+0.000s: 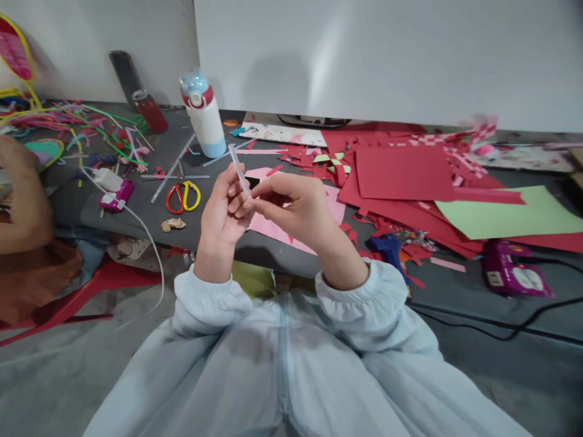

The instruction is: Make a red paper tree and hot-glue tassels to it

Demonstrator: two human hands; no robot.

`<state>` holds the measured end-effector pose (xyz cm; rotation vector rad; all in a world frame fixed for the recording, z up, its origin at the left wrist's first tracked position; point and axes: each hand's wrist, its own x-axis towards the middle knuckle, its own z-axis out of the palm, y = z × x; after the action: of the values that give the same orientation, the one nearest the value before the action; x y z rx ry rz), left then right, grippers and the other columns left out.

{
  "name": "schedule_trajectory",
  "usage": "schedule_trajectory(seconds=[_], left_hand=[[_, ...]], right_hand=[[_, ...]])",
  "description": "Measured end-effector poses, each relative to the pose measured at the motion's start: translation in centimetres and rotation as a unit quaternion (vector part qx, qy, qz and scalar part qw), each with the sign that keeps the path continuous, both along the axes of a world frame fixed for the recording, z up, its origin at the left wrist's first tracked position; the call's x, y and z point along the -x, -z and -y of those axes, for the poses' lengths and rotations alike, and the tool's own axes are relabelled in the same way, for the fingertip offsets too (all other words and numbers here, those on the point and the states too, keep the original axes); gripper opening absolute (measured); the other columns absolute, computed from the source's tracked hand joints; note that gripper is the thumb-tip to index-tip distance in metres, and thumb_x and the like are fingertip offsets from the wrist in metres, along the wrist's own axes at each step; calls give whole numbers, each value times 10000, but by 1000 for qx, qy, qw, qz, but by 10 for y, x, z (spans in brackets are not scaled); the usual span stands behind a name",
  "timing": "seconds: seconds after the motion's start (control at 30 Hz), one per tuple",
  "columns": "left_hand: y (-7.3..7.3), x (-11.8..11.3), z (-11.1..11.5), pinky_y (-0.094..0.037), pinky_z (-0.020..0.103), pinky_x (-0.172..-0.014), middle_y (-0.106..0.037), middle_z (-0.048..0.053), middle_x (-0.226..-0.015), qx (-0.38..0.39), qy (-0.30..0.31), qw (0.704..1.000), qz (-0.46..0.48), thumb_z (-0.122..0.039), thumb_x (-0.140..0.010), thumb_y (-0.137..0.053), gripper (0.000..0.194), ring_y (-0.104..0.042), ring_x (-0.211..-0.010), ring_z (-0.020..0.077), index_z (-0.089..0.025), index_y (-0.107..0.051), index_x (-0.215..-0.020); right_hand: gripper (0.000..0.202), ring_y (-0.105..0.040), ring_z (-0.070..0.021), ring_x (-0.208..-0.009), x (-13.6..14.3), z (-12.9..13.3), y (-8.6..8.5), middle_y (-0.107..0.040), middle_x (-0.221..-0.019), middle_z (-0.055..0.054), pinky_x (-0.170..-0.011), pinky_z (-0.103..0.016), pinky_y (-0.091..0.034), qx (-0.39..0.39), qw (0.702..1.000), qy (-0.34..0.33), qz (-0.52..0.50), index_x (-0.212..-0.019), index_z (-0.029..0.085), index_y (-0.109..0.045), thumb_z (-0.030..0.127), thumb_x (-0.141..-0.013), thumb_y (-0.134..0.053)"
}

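A translucent glue stick point(238, 170) is held up, tilted, between my hands above the table's front edge. My left hand point(223, 212) is turned palm up, its thumb and curled fingers around the stick. At the stick's lower end, my right hand point(296, 203) pinches with thumb and forefinger. Just behind the fingers shows part of a small black object point(253, 181), whose kind I cannot make out. Pink paper point(268, 226) lies beneath my hands. To their left are scissors point(183, 196) with red and yellow handles and more long clear sticks point(172, 168).
A white-and-blue bottle point(207, 124) and a red can point(150, 112) stand at the back. Red paper sheets point(401, 173), green paper point(514, 212) and scraps cover the right side. Corded purple devices point(517, 270) lie either side. Another person's arm point(27, 194) is at left.
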<state>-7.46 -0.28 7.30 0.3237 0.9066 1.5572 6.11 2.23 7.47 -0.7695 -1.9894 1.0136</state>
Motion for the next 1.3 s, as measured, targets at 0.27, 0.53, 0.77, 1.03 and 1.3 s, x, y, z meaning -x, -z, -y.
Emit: schedule_trajectory(seconds=[0.27,0.53,0.77,1.03,1.3], left_hand=[[-12,-32,-1,-250,104,-303,-261,-98,-506,-15,28,999,4,-290,-942,-620,393,-201,-313,-17,-178,-462,-600],[9,-47,-6,-238,119,-341,-298,-111,-466,-121,71,980,-141,-394,-701,-855,382,-231,-353,-5,-177,-552,-616],[27,-61,-11,-245,166,-366,-468,-75,-524,-162,70,937,-302,-487,-665,-864,363,-307,-384,11,-183,-683,-747],[34,-81,-15,-332,172,-428,-547,-45,-580,-250,75,854,-450,-438,-811,-767,243,-390,-446,32,-199,-726,-818],[38,-110,-21,-362,176,-422,-561,-44,-563,-246,131,861,-426,-414,-813,-768,228,-397,-425,35,-193,-718,-797]], right_hand=[[219,-523,-113,-616,-39,0,3,-671,-754,-16,-616,-252,-435,-29,999,17,11,-880,230,-762,419,-894,-654],[218,-558,-113,-596,-73,-1,20,-690,-724,-20,-572,-243,-448,-29,999,6,12,-913,184,-752,386,-830,-742],[249,-541,-104,-551,-107,-1,23,-673,-667,-9,-551,-248,-447,-33,998,54,-4,-929,164,-752,378,-804,-777],[202,-545,-104,-557,-128,0,33,-729,-751,-41,-544,-246,-428,-57,989,135,-18,-911,165,-763,350,-832,-743],[210,-487,-92,-533,-147,3,37,-653,-656,-8,-529,-240,-392,-19,986,168,2,-847,171,-732,366,-861,-655]])
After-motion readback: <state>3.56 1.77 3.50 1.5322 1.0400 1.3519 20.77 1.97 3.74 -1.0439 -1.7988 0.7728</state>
